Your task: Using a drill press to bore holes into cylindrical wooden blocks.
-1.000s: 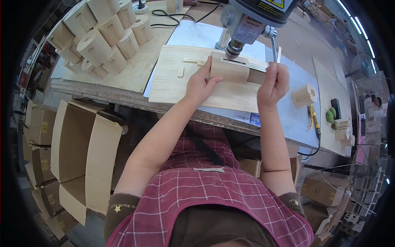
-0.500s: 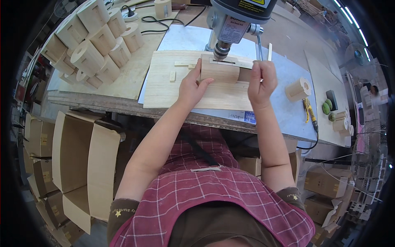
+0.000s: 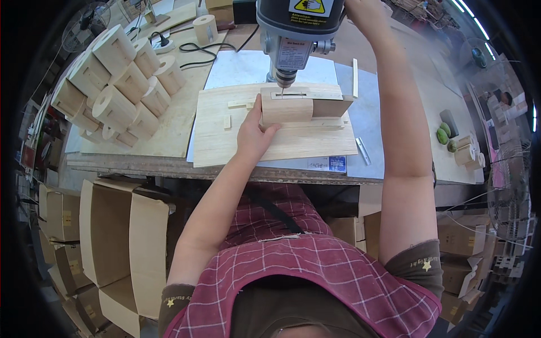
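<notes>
My left hand (image 3: 256, 138) is closed around the left end of a pale wooden block with a rounded front (image 3: 287, 110), thumb on its near side. A narrow slot lies in a rectangle marked on the block's top. Above it hangs the bench drill (image 3: 293, 48), its chuck (image 3: 285, 78) raised and its thin bit just over the slot's left end. My right hand (image 3: 366, 10) is up at the top edge beside the drill head, fingers curled at the feed lever; part of it is cut off. A brown block (image 3: 331, 108) adjoins the wooden block on the right, upon a wooden board (image 3: 217, 149).
Hollow wooden cylinders (image 3: 115, 104) are stacked on the left of the bench. Small wood strips (image 3: 227, 122) lie on the board, and a metal strip (image 3: 363, 151) to its right. Green fruit (image 3: 443, 133) sits at far right. Open cardboard boxes (image 3: 112, 236) stand below.
My right hand has swung up from beside the block to the drill head's side, the lever rising with it. The chuck has lifted off the block. My left hand keeps its hold.
</notes>
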The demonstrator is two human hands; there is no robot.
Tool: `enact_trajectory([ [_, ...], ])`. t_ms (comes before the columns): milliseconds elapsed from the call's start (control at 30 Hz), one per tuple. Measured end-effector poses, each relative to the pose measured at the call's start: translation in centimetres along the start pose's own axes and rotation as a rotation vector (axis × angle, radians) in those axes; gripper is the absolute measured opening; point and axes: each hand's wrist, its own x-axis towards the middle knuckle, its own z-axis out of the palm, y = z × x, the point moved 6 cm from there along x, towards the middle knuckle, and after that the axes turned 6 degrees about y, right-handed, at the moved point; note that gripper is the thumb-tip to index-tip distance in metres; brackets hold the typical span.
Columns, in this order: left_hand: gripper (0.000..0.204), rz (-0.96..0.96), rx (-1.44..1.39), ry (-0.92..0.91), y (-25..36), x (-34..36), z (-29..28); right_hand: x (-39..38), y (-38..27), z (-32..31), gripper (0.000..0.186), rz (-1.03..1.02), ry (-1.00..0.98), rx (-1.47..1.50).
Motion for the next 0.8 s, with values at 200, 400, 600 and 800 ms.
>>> enact_trajectory([
  [200, 0.08, -0.001, 0.065, 0.064, 0.5, 0.1, -0.5, -4.2, 3.2, 0.7, 0.03, 0.159, -0.067, 0.283],
  [400, 0.082, -0.037, 0.133, 0.021, 0.3, -0.1, -1.9, -15.4, 7.9, 2.7, 0.035, 0.032, -0.496, 0.006],
  [600, 0.087, -0.069, 0.143, 0.032, 0.2, -1.7, -6.4, -20.0, 9.0, 2.5, 0.029, 0.294, -0.644, 0.187],
  [800, 0.075, -0.087, -0.23, 0.006, -1.0, -3.3, -12.4, -21.8, 9.4, 0.5, 0.029, 0.367, -0.657, 0.19],
])
